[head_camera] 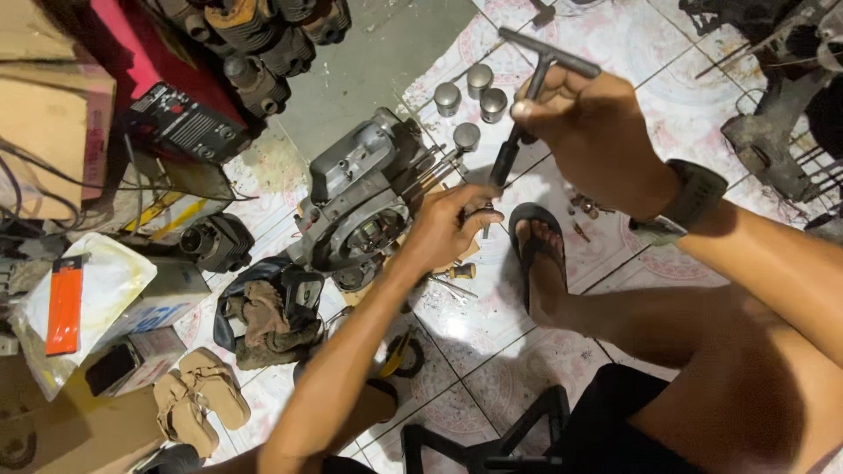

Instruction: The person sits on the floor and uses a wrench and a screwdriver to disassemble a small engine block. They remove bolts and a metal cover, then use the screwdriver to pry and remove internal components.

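My right hand point(590, 123) grips the shaft of a dark T-handle wrench point(536, 75), held upright with its socket end pointing down beside the engine. My left hand point(450, 224) is closed around something small at the edge of a grey engine case point(360, 197) that lies on the tiled floor; long studs stick out of the case toward the wrench. A dark wristband point(694, 195) sits on my right wrist. My foot in a black sandal point(537, 254) rests just right of the left hand.
Several metal pistons point(467, 96) stand on the tiles behind the engine. A screwdriver point(457, 272) and small bolts point(584, 206) lie near my foot. Dirty rags point(263, 320), tan sandals point(198, 395), boxes and engine parts crowd the left; a metal frame point(773, 132) is at right.
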